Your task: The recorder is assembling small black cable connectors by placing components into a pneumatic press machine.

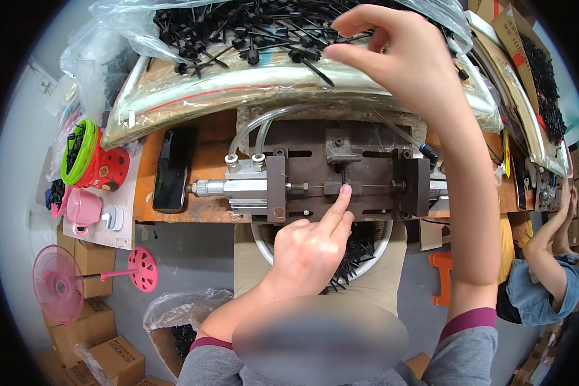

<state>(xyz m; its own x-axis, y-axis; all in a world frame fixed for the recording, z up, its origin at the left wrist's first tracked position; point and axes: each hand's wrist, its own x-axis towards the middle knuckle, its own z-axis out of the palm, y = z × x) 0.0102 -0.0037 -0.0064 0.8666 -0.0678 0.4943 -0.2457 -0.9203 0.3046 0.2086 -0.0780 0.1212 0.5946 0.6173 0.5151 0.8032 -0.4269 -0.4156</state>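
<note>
This is a workshop: a metal jig [312,138] with air hoses [262,136] on the desk [206,145], heaped black parts [257,32], stacked cartons [117,360].

The surface [209,151] is an orange-brown wooden top. A dark metal fixture [312,170] with a silver cylinder [248,188] at its left end sits in the middle, and a black phone [172,170] lies flat to the left of it. Along the far side rests a wide plastic-wrapped tray [193,100] heaped with black pieces [238,32]. At far left, a pale board [120,235] carries a red-and-green bucket [111,168], a pink mug [83,207] and a small white object [114,217]
</note>
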